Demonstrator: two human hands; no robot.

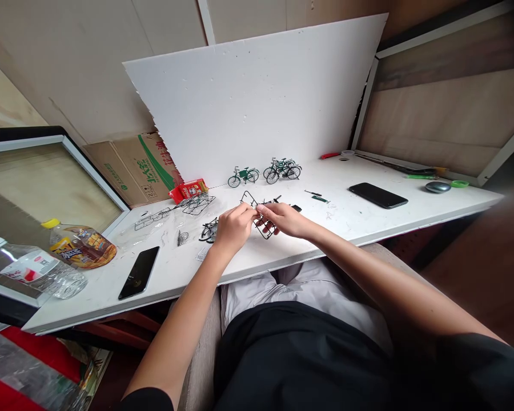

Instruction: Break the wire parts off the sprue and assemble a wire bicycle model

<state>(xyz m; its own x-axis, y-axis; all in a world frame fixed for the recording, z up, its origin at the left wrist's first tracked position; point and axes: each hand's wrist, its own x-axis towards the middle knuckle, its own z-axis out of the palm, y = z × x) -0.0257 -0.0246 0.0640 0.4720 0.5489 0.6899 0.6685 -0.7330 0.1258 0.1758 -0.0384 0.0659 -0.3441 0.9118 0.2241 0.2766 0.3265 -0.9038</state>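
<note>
Black plastic makes up the thin parts frame [266,235] seen in the head view, held between the left hand [235,225] and the right hand [286,220], with its corners poking out beyond and below the fingers. The left hand is curled, thumb and fingertips pinching at the frame; the right hand pinches it too, its thumb along the near side and other fingers showing underneath. The two sets of fingertips meet, and the small piece between them is too hidden to make out. Just left of the left hand lie dark curved parts [209,230], and farther left a small wheel [182,237]. Beyond the left hand, toward the panel [257,103], are more dark frames [197,204] beside a red packet [191,188]. Well to the left hand's left, a phone [139,273] lies flat near two plastic bottles tipped on their sides. Past both hands, upright on the white table [342,222], stand a green model bicycle [243,176] and, right of it, a cluster of similar bicycles [282,170]. Right of the right hand come a small green piece [321,198], a second phone [377,195] and, farthest off, a computer mouse [438,187].
</note>
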